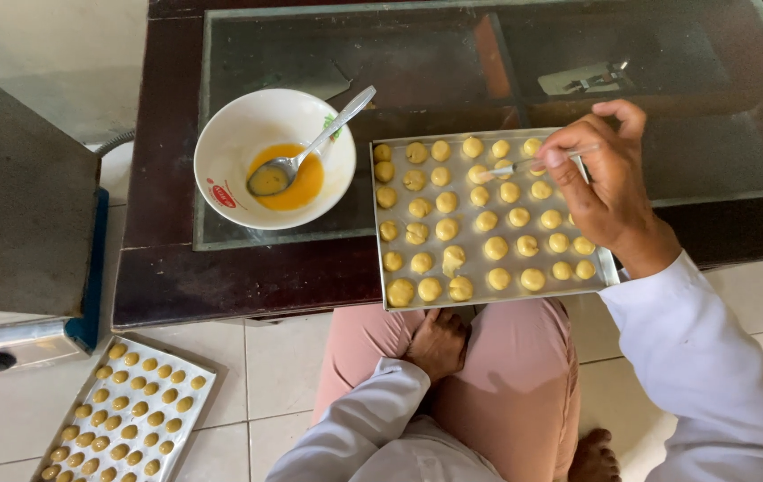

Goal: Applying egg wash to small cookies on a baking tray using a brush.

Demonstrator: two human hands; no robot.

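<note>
No packages, signs or screens — only a red mark [222, 195] on the white bowl [221, 143].

Bowl [230, 152] flanks tray [380, 268]; glass tabletop [667, 54] beyond open.

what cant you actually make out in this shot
- Head view: the tip of the thin tool in the right hand is too small and blurred to tell brush from stick.
- The right hand hides the dough balls at the tray's far right corner.
- The floor tray is cut off by the bottom edge.
- The left hand rests on the lap, fingers curled under the table edge.
</note>
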